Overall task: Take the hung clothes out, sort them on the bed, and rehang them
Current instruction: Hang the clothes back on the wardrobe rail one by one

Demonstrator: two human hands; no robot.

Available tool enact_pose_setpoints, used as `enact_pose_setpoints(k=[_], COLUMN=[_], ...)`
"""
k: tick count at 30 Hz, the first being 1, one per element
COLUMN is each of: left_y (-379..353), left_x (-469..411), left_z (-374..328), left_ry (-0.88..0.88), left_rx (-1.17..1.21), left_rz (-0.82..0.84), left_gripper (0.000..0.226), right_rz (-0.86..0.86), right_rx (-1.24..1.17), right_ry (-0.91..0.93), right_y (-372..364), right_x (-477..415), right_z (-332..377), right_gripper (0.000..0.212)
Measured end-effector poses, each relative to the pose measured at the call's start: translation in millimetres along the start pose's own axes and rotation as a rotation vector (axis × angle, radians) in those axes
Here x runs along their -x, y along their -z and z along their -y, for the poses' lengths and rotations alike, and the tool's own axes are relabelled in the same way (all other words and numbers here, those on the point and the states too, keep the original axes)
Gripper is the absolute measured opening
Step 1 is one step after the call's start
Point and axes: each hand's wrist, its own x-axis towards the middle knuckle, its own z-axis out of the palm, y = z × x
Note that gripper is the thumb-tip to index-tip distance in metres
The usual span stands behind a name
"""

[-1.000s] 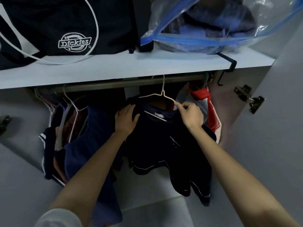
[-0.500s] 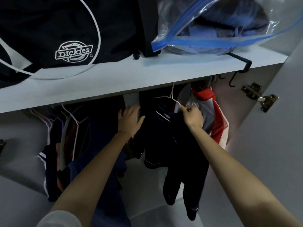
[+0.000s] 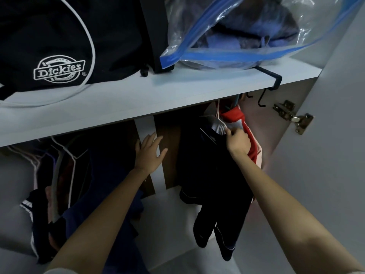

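Observation:
A dark navy garment (image 3: 209, 171) with thin white piping hangs on a white wire hanger (image 3: 218, 120) under the wardrobe shelf. My right hand (image 3: 236, 142) pinches the hanger's right shoulder together with the garment's collar. My left hand (image 3: 149, 153) is spread open in the gap to the left of that garment, holding nothing. Behind my right hand hangs a red and white top (image 3: 249, 143). At the left, several dark and navy clothes (image 3: 79, 186) hang on white hangers. The rail is hidden by the shelf.
The pale shelf (image 3: 158, 95) overhead carries a black Dickies bag (image 3: 59, 46) and a clear blue-zip bag of clothes (image 3: 246, 30). A black hook (image 3: 272, 82) clips the shelf edge. The open door with a brass hinge (image 3: 292, 117) stands at the right.
My left hand let go of the dark garment and opened. My right hand moved the hanger and garment to the right. The view tilted, so the shelf now hides the rail.

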Motion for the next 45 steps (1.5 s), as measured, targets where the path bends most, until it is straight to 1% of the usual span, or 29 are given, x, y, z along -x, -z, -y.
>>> enact_pose_setpoints(k=[4,8,11,14,17,19,21,24,27,31,39,45], left_y=[-5,-8,-8,-9,-17,-24,-31,-44,-62,-83,-97,-112], left_x=[-2,-5,-5,-5,-4,-6,-8,-9,-6,2,37,97], left_z=[-7,-11,-16,-22,-24,-28,-36,-57,-85,-126,-206,-255], left_ry=[-0.02,-0.022,-0.014,-0.028,-0.054,-0.072,-0.086,-0.143,-0.222,-0.321,-0.516,-0.586], left_rx=[0.013,0.018,0.021,0.026,0.046,0.046,0.042,0.046,0.069,0.052,0.026,0.062], left_rz=[-0.01,-0.039,-0.04,-0.022,-0.008,0.017,0.055,0.101,0.165,0.205,0.18,0.216], left_gripper=[0.062,0.052,0.058,0.06,0.053,0.052,0.051,0.053,0.055,0.061,0.065,0.067], right_rz=[-0.026,-0.039,-0.033,-0.048,-0.067,-0.082,-0.103,-0.131,-0.147,-0.11,-0.096,-0.092], right_rx=[0.03,0.06,0.035,0.074,0.081,0.088,0.165,0.223,0.225,0.283,0.318,0.327], right_ry=[0.038,0.017,-0.014,0.009,0.093,0.22,0.329,0.375,0.356,0.246,0.151,0.077], right_y=[14,20,22,23,24,26,29,34,38,49,93,128], right_x=[-13,-23,-28,-23,-16,-11,-3,21,49,82,149,223], right_z=[-3,-8,-11,-12,-20,-27,-36,-48,-66,-99,-155,-201], right_gripper=[0.031,0.033,0.036,0.037,0.029,0.02,0.024,0.037,0.049,0.057,0.061,0.063])
